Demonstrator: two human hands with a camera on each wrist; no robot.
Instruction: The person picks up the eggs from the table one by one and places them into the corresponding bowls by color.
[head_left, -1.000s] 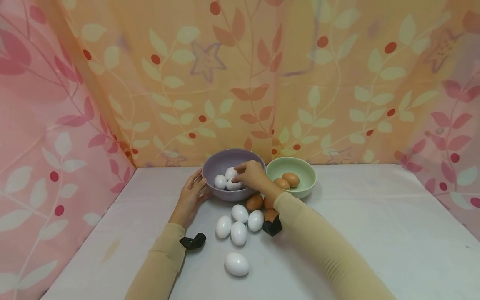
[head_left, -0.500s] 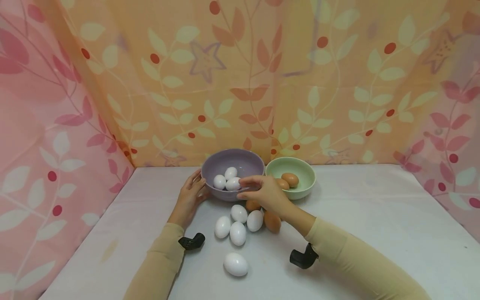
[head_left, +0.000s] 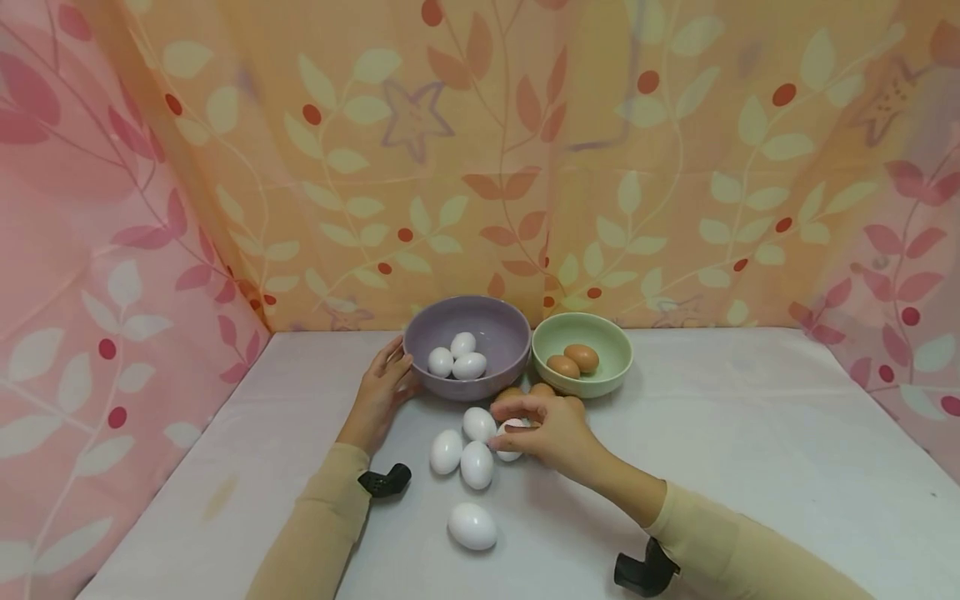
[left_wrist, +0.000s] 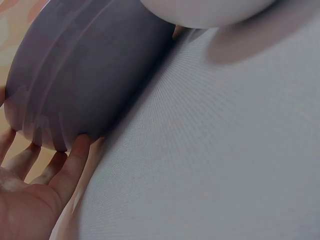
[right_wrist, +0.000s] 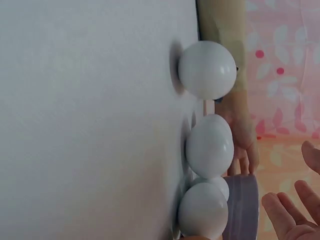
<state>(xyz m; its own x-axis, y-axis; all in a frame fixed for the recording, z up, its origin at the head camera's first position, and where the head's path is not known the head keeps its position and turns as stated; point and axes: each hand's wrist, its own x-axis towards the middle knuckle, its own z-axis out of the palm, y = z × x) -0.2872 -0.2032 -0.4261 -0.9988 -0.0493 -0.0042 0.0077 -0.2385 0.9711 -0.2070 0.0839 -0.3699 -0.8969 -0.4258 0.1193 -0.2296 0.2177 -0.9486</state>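
Observation:
My left hand [head_left: 378,396] rests its fingertips against the left side of the purple bowl [head_left: 498,333]; in the left wrist view its fingers [left_wrist: 75,162] touch the bowl's outer wall. Inside that bowl lie three white eggs [head_left: 469,366]. My right hand [head_left: 561,437] hovers over the loose eggs in front of the bowls, thumb and fingers apart with nothing between them. It partly covers a white egg [head_left: 512,450] and several brown eggs [head_left: 509,396]. More white eggs [head_left: 477,465] are clustered just left of its fingertips.
A smaller green bowl [head_left: 615,358] holding two brown eggs [head_left: 581,358] stands right beside the purple one. One white egg [head_left: 472,527] lies apart, nearer the front. Patterned curtains [head_left: 480,167] enclose the back and sides of the white-covered table [head_left: 750,442].
My right hand has come out of the purple bowl, leaving a white egg there, and moved down and toward me over the loose eggs. The left hand stays at the bowl.

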